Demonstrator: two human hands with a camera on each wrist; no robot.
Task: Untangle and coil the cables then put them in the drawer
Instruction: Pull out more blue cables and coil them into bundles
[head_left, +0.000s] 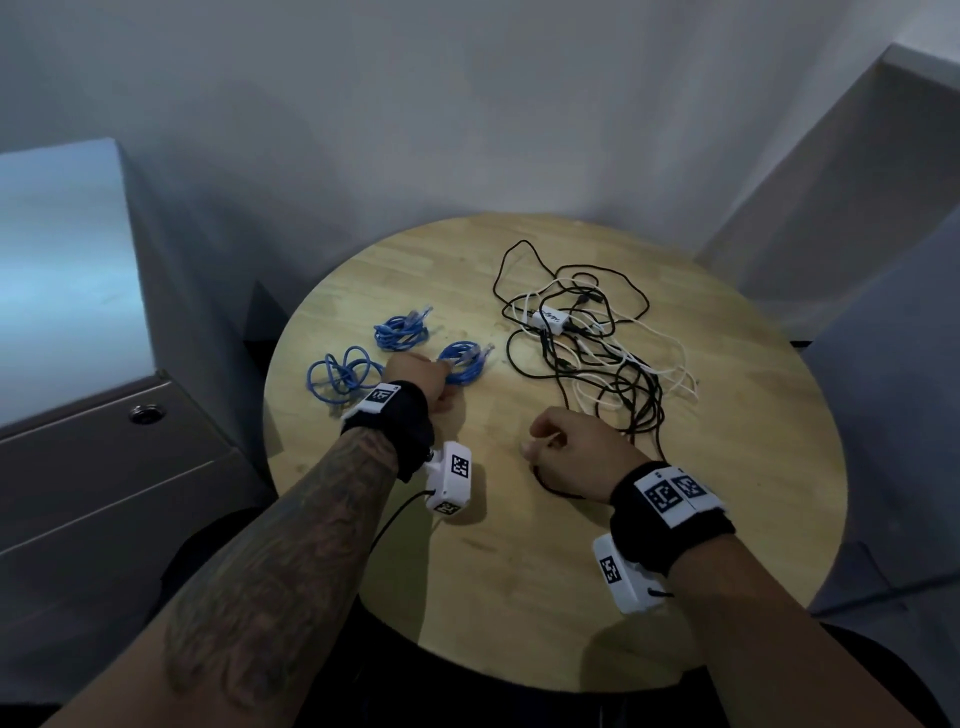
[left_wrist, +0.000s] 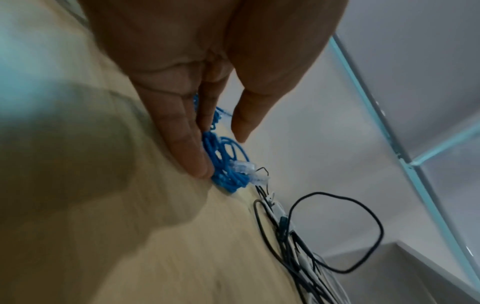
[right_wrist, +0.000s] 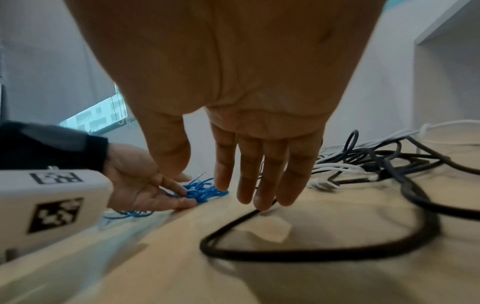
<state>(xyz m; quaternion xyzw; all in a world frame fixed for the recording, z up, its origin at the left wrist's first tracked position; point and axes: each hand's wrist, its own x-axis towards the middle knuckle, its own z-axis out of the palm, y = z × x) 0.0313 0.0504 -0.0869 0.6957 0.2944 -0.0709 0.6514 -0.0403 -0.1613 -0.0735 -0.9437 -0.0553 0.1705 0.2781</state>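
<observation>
Three blue cable bundles lie on the left of the round wooden table (head_left: 519, 597): one coil at the back (head_left: 400, 331), a looser one to the left (head_left: 343, 371), and a coil (head_left: 466, 360) by my left hand (head_left: 440, 385). That hand's straight fingers (left_wrist: 192, 152) touch this blue coil (left_wrist: 228, 166), thumb apart. A tangle of black and white cables (head_left: 597, 364) with a white adapter (head_left: 549, 319) covers the right side. My right hand (head_left: 540, 441) hovers with fingers extended, one fingertip (right_wrist: 259, 203) on a black cable loop (right_wrist: 324, 253).
A grey cabinet with closed drawers (head_left: 104, 467) and a round lock (head_left: 148, 414) stands left of the table. Grey walls and a white panel (head_left: 857, 182) close in behind and to the right. Bare tabletop lies between my forearms.
</observation>
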